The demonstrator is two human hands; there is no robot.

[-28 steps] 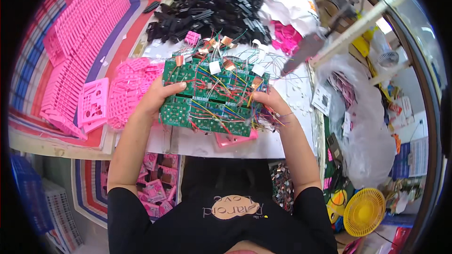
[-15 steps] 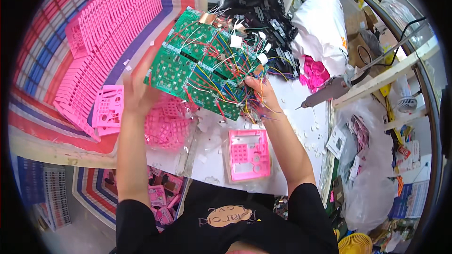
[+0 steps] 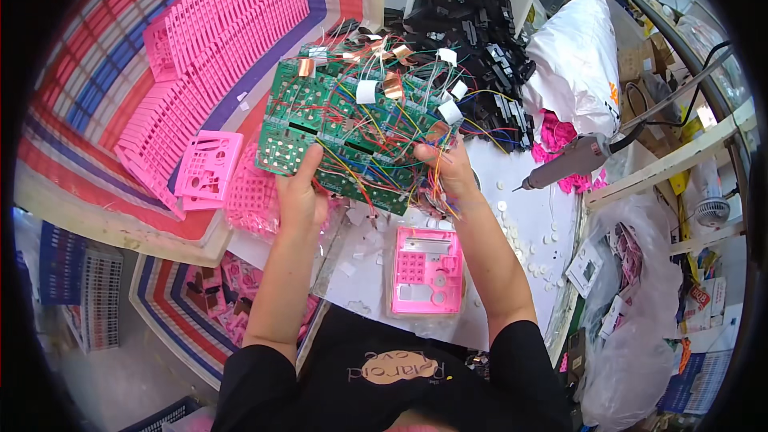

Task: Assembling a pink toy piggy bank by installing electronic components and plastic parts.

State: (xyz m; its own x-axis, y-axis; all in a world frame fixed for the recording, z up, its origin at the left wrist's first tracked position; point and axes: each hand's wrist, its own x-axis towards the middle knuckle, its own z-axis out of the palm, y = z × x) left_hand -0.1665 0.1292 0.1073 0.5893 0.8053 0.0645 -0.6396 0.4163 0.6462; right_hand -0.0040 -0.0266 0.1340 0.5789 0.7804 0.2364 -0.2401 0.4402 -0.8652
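Note:
A green circuit board panel (image 3: pixel 308 124), thick with coloured wires and white and copper tabs, is held up above the worktable between my two hands. My left hand (image 3: pixel 302 192) grips its near edge at the left, thumb on top and the other fingers hidden beneath. At the right end, my right hand (image 3: pixel 448 164) closes round the board among a tangle of loose wires. Below it on the table lies a pink plastic casing (image 3: pixel 428 272) with a keypad grid and round openings. Pink grid-like keypad parts (image 3: pixel 252 196) in clear plastic sit beside my left hand.
Rows of pink panels (image 3: pixel 224 40) stand at the left on striped cloth, a loose pink panel (image 3: pixel 210 168) in front. Black parts (image 3: pixel 468 32) heap up at the back. A grey powered screwdriver (image 3: pixel 568 162) hangs at the right, near a white sack (image 3: pixel 576 64) and small white discs (image 3: pixel 512 232).
My left hand, earlier blurred beside the board's left edge, now grips its near edge with the thumb on top. The board has tilted and turned slightly. The whole view has shifted a little.

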